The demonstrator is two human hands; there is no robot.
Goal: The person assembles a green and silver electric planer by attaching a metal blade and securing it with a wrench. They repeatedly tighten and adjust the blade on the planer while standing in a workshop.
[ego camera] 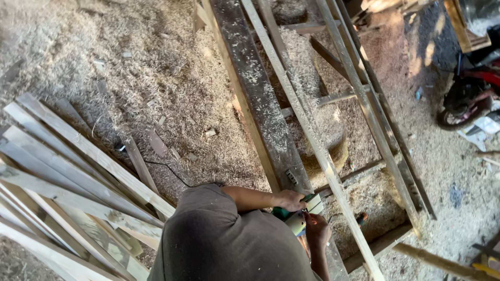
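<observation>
My left hand (289, 199) grips the top of a green and pale power tool (300, 214) at the near end of a dusty dark plank (255, 88). My right hand (317, 229) is closed on the tool's lower, pale part from the other side. A long thin wooden strip (307, 130) runs diagonally across the bench frame, right beside the tool. A thin black cord (172, 171) trails over the sawdust toward my body. My brown shirt hides the lower part of both arms.
Several pale planks (67, 198) lie stacked at the lower left. A long wooden bench frame (375, 125) stretches up to the right over heaps of sawdust (130, 67). A motorbike wheel (461, 104) stands at the right edge, and a loose beam (442, 263) lies at the lower right.
</observation>
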